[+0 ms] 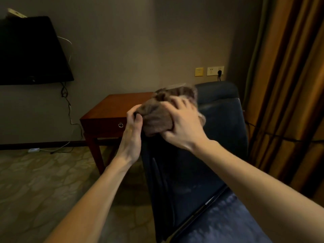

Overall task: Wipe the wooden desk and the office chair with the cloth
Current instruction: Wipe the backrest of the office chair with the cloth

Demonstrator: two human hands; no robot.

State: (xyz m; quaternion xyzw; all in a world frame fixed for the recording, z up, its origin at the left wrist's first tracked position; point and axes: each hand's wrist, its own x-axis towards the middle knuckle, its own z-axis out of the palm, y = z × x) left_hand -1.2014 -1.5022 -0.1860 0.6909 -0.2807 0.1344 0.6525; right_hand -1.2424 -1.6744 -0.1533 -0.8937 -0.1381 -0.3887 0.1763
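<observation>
A bunched brown cloth (156, 116) is held up in the middle of the view, above the dark blue office chair (219, 130). My left hand (133, 130) pinches the cloth's left end between thumb and curled fingers. My right hand (182, 123) grips the cloth's right side with its fingers spread over the fabric. Behind the cloth stands the reddish wooden desk (112, 109) with a drawer and a ring pull; its right part is hidden by the cloth and hands.
A dark television (29, 51) hangs on the wall at left, with cables trailing to a power strip (33, 150) on the patterned carpet. Wall sockets (215, 71) sit above the chair. Orange-brown curtains (289, 85) fill the right side.
</observation>
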